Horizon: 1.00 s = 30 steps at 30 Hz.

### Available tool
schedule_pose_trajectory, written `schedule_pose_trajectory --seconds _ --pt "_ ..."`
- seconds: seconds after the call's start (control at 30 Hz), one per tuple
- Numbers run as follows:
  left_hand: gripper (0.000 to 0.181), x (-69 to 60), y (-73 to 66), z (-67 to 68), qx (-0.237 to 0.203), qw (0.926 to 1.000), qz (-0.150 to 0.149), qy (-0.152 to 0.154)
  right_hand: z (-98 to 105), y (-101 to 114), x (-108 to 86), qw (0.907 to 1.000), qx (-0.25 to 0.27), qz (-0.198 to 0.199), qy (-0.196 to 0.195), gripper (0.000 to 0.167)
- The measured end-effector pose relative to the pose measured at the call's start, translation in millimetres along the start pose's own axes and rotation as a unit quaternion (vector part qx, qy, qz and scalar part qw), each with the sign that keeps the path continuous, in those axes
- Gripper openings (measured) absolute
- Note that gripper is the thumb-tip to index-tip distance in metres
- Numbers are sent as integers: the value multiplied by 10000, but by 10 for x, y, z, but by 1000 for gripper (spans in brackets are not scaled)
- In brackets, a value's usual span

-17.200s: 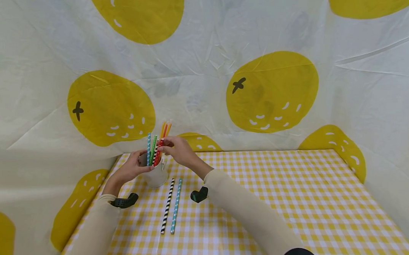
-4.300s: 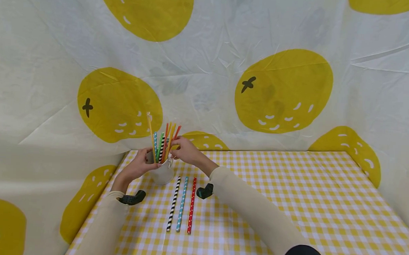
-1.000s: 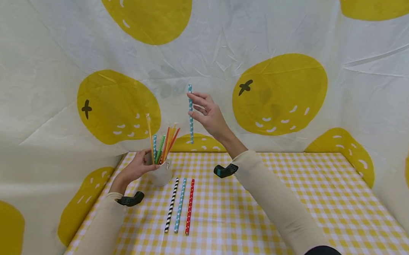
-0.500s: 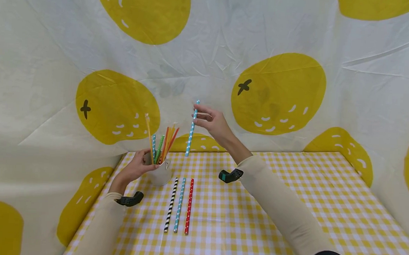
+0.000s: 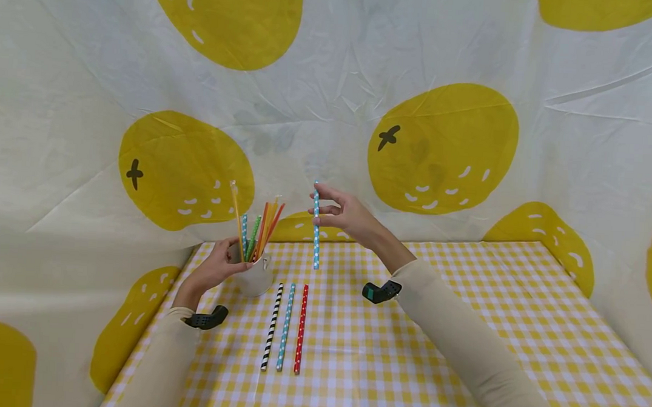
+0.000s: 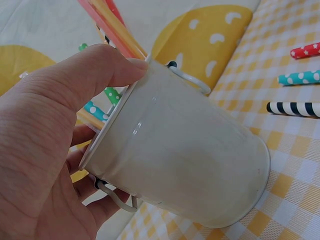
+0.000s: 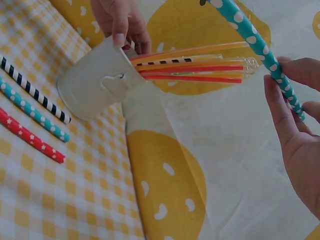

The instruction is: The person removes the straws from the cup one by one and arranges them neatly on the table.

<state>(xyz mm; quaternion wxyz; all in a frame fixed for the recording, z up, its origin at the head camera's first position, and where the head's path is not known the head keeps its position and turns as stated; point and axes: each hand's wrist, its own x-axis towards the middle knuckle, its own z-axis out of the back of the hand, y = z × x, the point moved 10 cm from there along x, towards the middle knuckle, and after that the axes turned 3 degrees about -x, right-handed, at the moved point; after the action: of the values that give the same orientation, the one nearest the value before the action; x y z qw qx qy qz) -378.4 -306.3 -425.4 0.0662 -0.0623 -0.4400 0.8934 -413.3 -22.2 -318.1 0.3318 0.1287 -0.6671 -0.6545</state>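
Note:
My right hand (image 5: 353,217) pinches a blue straw with white dots (image 5: 316,239), held nearly upright above the back of the table. In the right wrist view the same dotted straw (image 7: 250,37) runs slantwise between thumb and fingers. My left hand (image 5: 216,270) grips the rim of a small white metal bucket (image 6: 185,150), its thumb over the near side and fingers round the far side. Several straws stand in the bucket, among them a green one (image 5: 254,234), a blue dotted one (image 5: 244,230) and some orange ones. The bucket's base stands on the cloth.
Three straws lie side by side in front of the bucket: a black-and-white striped one (image 5: 272,325), a blue dotted one (image 5: 285,326) and a red one with white stars (image 5: 301,329). The table has a yellow checked cloth (image 5: 463,306). A lemon-print curtain (image 5: 319,106) hangs behind.
Over the last second my right hand has come down and slightly right with the blue straw. Since the earlier frames, the red straw was added to the row. My left hand stays on the bucket.

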Motion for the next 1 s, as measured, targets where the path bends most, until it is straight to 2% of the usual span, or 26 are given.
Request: schedule_pose_trajectory --seconds 0.2,0.47,0.7,0.83,1.0 --pt "92 11 5 3 -24 10000 -4 8 -31 -143 -140 9978 -384 -337 423 82" --pt "92 13 1 1 -45 10000 -17 -2 -33 -342 -346 9929 -761 -641 644 85" --pt "94 6 9 -2 -66 10000 2 24 -22 -477 -474 9925 -850 -700 526 81" --pt "94 -5 38 -9 49 10000 63 33 -12 -575 -537 9916 -914 -856 327 79" --pt "95 2 34 -16 86 9999 56 48 -35 -701 -624 9887 -1038 -1035 303 77"
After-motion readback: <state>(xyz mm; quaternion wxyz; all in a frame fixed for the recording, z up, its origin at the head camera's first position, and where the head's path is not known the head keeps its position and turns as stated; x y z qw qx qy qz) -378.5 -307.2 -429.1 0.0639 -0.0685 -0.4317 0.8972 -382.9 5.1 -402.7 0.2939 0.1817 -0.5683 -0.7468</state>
